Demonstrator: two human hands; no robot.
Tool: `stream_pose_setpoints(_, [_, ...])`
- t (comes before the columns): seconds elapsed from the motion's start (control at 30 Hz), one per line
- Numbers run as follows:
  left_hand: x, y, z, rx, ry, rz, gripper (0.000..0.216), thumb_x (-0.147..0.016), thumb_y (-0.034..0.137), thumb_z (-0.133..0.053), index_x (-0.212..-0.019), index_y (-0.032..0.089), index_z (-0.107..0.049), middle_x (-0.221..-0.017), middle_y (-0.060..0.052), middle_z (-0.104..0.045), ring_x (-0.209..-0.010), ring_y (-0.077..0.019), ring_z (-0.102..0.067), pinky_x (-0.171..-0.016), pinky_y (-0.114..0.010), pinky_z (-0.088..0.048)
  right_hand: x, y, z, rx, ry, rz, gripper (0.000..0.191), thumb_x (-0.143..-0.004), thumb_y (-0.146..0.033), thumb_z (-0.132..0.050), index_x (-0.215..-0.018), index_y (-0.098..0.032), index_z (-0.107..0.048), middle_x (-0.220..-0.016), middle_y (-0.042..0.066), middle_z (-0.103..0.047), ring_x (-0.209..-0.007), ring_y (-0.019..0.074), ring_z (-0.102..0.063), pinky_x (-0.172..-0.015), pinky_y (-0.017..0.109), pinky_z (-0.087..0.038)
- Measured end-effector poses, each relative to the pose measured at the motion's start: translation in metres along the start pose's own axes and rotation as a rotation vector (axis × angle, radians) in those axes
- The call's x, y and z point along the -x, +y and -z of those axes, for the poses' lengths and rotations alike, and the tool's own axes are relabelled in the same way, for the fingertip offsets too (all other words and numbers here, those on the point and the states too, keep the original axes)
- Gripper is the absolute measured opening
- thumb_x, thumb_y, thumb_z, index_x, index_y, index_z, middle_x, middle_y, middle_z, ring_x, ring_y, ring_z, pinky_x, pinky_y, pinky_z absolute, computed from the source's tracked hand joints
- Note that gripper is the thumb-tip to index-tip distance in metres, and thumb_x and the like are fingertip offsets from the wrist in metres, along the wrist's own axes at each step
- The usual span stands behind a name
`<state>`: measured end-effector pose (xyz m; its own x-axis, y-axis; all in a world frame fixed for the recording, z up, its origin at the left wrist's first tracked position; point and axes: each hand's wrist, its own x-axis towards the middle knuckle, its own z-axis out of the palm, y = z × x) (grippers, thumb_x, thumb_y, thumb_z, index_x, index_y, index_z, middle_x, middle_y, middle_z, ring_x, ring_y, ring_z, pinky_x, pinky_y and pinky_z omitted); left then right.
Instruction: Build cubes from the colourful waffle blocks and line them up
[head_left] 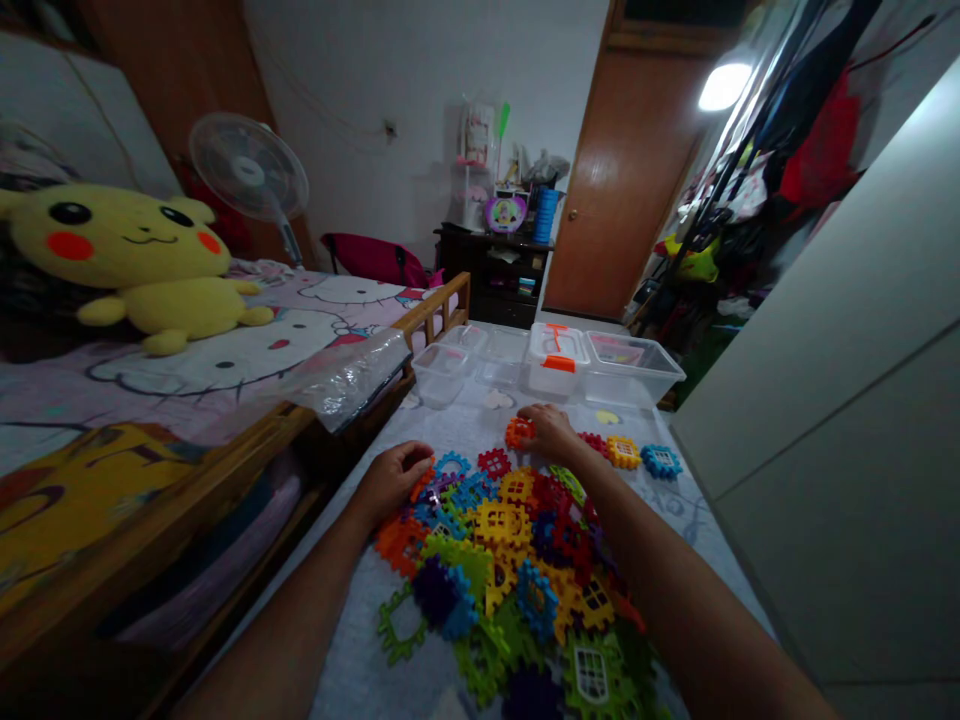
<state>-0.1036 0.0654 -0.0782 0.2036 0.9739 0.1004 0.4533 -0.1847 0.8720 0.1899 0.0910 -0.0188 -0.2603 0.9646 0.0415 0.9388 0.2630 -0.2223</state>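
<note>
My left hand (391, 482) is at the left edge of a heap of toothed plastic building blocks (504, 524). Its fingers are closed on an orange block (422, 482), seen nearly edge-on. Beyond the heap, my right hand (551, 432) has its fingers on another orange block (519, 433), low over the cloth; part of that block is hidden by the fingers. To the right of it, a red block (595, 443), a yellow block (623, 453) and a blue block (661, 462) lie in a row. A single red block (494, 463) lies at the heap's far edge.
Clear plastic boxes (441, 375) line the far end of the cloth-covered table (720, 570), one with a lid and orange latches (559, 362). A wooden bed rail (262, 450) runs along the left. A white cabinet (840, 400) stands close on the right.
</note>
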Motion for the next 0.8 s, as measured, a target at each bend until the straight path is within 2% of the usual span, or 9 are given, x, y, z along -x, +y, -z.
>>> stream_pose_setpoints(0.27, [-0.001, -0.001, 0.000, -0.027, 0.005, -0.009, 0.031, -0.076, 0.045, -0.059, -0.091, 0.019, -0.068, -0.087, -0.003, -0.073, -0.084, -0.0228, -0.068, -0.078, -0.032, -0.053, -0.005, 0.002, -0.010, 0.020, -0.055, -0.043, 0.042, -0.074, -0.030, -0.069, -0.115, -0.022, -0.062, -0.119, 0.010, -0.066, -0.109, 0.0313, -0.055, -0.086, 0.040, -0.040])
stream_pose_setpoints(0.47, [0.000, 0.000, 0.000, -0.004, 0.013, -0.002, 0.033, -0.075, 0.046, -0.061, -0.091, 0.018, -0.069, -0.089, -0.004, -0.073, -0.085, -0.0233, -0.068, -0.078, -0.032, -0.052, 0.002, 0.000, 0.000, -0.026, 0.013, -0.048, 0.052, -0.075, -0.029, -0.069, -0.124, -0.020, -0.057, -0.128, 0.011, -0.061, -0.116, 0.0296, -0.053, -0.094, 0.040, -0.039])
stream_pose_setpoints(0.57, [0.000, 0.002, 0.001, -0.018, 0.008, -0.004, 0.033, -0.075, 0.046, -0.061, -0.091, 0.018, -0.069, -0.089, -0.005, -0.073, -0.084, -0.0231, -0.068, -0.079, -0.032, -0.052, 0.020, 0.007, 0.018, -0.066, 0.079, -0.051, 0.051, -0.080, -0.030, -0.064, -0.128, -0.017, -0.053, -0.130, 0.012, -0.058, -0.117, 0.0260, -0.053, -0.097, 0.038, -0.040])
stream_pose_setpoints(0.67, [0.001, 0.005, 0.001, -0.019, 0.014, -0.003, 0.034, -0.075, 0.047, -0.060, -0.090, 0.018, -0.068, -0.090, -0.005, -0.073, -0.085, -0.0234, -0.068, -0.080, -0.032, -0.052, 0.051, 0.020, 0.034, -0.178, 0.134, -0.058, 0.042, -0.082, -0.027, -0.061, -0.122, -0.016, -0.058, -0.118, 0.011, -0.065, -0.104, 0.0221, -0.060, -0.090, 0.035, -0.045])
stream_pose_setpoints(0.8, [0.001, 0.007, 0.000, -0.004, 0.016, 0.004, 0.035, -0.073, 0.049, -0.061, -0.089, 0.018, -0.068, -0.090, -0.005, -0.073, -0.087, -0.0242, -0.068, -0.081, -0.032, -0.052, 0.093, 0.030, 0.037, -0.262, 0.049, -0.067, 0.024, -0.080, -0.019, -0.058, -0.102, -0.018, -0.066, -0.096, 0.006, -0.071, -0.086, 0.0191, -0.064, -0.078, 0.030, -0.048])
